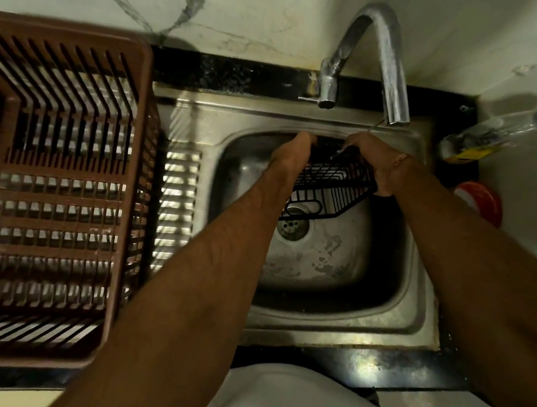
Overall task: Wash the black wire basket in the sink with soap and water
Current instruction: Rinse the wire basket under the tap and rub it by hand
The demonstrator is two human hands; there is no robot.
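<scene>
The black wire basket (331, 186) hangs tilted over the far half of the steel sink (330, 320), above the drain (292, 228). My left hand (292, 157) grips its left edge with the fingers curled over the far rim. On the right side, my right hand (376, 163) holds the basket's other edge. A thin stream of water runs from the chrome tap (391, 62) down onto the basket's far rim between my hands. Both forearms reach in from the lower part of the view.
A large brown plastic slotted crate (49, 174) stands on the counter left of the sink. A clear bottle with a blue cap (509, 129) lies at the back right, with a red round lid (480, 202) below it. The tap's lever (308, 98) points left.
</scene>
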